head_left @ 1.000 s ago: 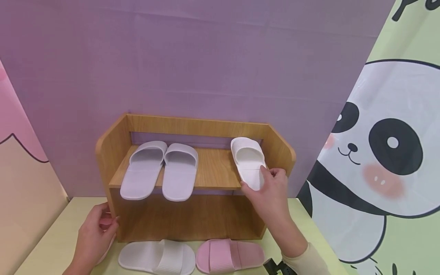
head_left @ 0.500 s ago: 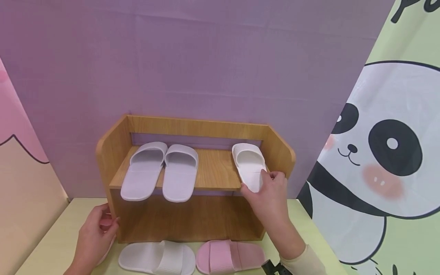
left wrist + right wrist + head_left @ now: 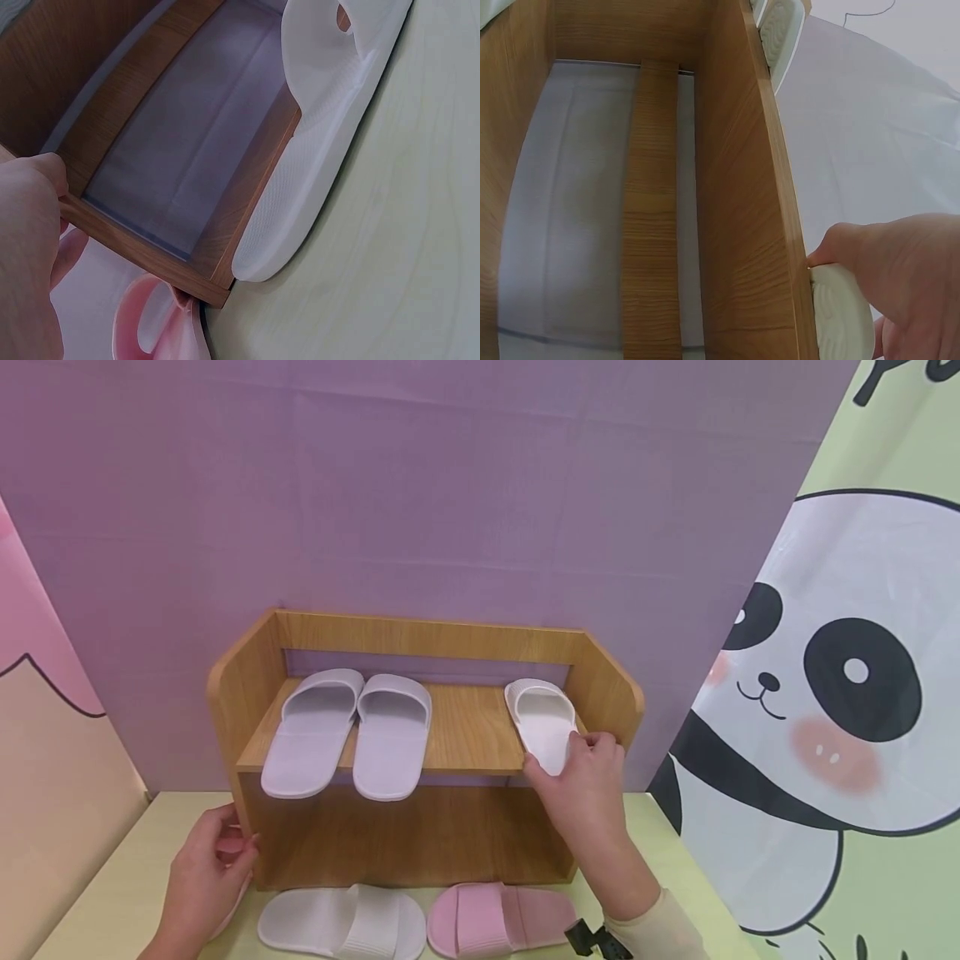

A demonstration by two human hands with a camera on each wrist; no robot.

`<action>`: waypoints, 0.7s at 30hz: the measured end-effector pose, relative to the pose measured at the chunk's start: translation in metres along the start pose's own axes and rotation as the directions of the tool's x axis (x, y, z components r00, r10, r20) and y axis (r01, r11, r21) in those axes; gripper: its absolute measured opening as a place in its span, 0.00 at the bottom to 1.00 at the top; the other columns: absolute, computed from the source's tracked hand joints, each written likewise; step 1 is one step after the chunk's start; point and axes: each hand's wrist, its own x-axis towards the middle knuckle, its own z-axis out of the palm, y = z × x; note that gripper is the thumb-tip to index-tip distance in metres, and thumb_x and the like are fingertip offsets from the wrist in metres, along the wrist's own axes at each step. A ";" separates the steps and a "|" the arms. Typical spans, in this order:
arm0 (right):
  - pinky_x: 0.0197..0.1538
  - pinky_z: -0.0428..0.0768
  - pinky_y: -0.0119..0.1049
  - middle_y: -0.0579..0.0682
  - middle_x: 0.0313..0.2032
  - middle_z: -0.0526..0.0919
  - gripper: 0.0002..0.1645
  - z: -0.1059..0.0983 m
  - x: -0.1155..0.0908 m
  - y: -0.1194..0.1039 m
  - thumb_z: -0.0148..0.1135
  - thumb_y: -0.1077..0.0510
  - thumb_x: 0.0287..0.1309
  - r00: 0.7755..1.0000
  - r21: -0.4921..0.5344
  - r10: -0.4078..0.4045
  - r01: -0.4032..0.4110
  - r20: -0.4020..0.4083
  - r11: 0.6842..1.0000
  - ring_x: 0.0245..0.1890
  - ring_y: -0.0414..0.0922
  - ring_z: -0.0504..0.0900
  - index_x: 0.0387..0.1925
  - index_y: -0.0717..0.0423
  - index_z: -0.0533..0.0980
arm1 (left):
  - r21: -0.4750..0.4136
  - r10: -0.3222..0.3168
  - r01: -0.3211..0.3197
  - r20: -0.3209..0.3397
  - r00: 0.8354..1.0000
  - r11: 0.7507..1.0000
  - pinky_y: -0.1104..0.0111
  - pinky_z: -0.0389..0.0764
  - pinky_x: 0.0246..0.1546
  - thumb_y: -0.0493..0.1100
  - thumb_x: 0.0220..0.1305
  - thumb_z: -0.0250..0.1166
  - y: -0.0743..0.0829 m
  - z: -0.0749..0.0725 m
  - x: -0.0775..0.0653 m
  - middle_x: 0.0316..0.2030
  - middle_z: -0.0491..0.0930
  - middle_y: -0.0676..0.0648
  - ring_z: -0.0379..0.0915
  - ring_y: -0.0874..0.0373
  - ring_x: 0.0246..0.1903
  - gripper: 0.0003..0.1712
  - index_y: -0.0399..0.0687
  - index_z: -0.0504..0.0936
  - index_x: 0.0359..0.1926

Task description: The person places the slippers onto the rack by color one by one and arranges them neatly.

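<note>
A wooden two-tier shoe rack (image 3: 405, 835) stands on the pale table. My left hand (image 3: 202, 877) grips the front edge of its left side panel; the left wrist view shows the fingers (image 3: 46, 171) curled over that edge. On the upper tier's right end lies a white slide slipper (image 3: 542, 722), toe strap to the back. My right hand (image 3: 588, 793) pinches its heel, which juts past the shelf's front edge, thumb at the heel's left and fingers at its right. To the left on the same tier sits a pair of pale slippers, one (image 3: 311, 743) beside the other (image 3: 393, 739).
In front of the rack a white slipper (image 3: 300, 920) and a pink slipper (image 3: 536, 914) lie sideways on the table. Another pink slipper (image 3: 176, 337) is outside the rack's left side, mostly hidden by my left hand in the head view. A purple backdrop (image 3: 420, 485) rises behind.
The white slipper's toe has come down onto the upper tier, and my right hand has lowered slightly with it. My left hand has stayed at the rack's side.
</note>
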 end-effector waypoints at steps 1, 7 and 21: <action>0.63 0.76 0.62 0.72 0.60 0.71 0.45 0.000 0.000 -0.001 0.72 0.40 0.66 1.000 -0.006 0.003 -0.003 0.004 1.000 0.65 0.66 0.66 0.64 0.76 0.77 | -0.001 0.001 -0.001 0.001 1.000 1.000 0.89 0.76 0.37 0.25 0.60 0.77 0.000 0.000 0.000 0.47 0.84 0.41 0.79 0.69 0.37 0.32 0.38 0.76 0.64; 0.64 0.78 0.62 0.71 0.62 0.71 0.45 -0.001 0.001 -0.003 0.71 0.39 0.68 0.999 -0.033 0.027 -0.026 0.034 0.999 0.66 0.65 0.67 0.66 0.75 0.76 | -0.002 -0.003 0.003 -0.005 1.000 1.000 0.89 0.76 0.36 0.25 0.60 0.77 0.000 0.001 0.000 0.47 0.84 0.41 0.79 0.70 0.37 0.32 0.38 0.77 0.64; 0.64 0.79 0.62 0.69 0.64 0.71 0.48 0.001 -0.005 0.002 0.73 0.36 0.67 1.000 -0.024 0.015 -0.014 0.026 1.000 0.67 0.64 0.66 0.67 0.74 0.75 | -0.007 -0.025 0.026 0.009 1.000 1.000 0.89 0.77 0.37 0.25 0.62 0.76 0.002 0.000 0.000 0.47 0.84 0.42 0.80 0.68 0.38 0.31 0.38 0.76 0.64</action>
